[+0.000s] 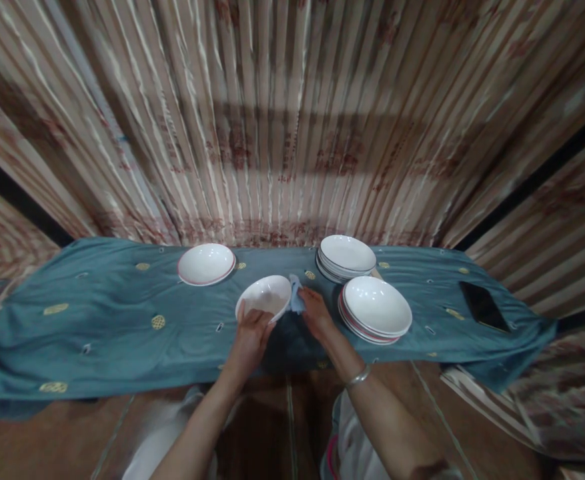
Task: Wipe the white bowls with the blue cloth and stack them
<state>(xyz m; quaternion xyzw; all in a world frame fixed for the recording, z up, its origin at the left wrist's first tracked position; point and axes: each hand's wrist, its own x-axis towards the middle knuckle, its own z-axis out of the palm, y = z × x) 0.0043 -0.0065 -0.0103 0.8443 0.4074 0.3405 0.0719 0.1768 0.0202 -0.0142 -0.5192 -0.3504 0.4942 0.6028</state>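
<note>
A white bowl [269, 293] is tilted above the cloth-covered table, gripped at its near rim by my left hand [254, 328], thumb on the inside. My right hand [315, 311] is closed on a light blue cloth [296, 295], which lies against the bowl's right outer rim. Right of my right hand stands a stack of white dishes [378, 307], some with red rims. Behind it is another stack of white dishes [347, 253] with dark rims. A white dish with a red rim [207, 265] sits at the back left, with another edge showing under it.
The table wears a teal cloth [122, 327] with yellow pineapple patterns. A black phone [483, 305] lies near its right end. Pleated, patterned curtains [282, 133] hang behind and at both sides, with dark poles [537, 173] running along the corners.
</note>
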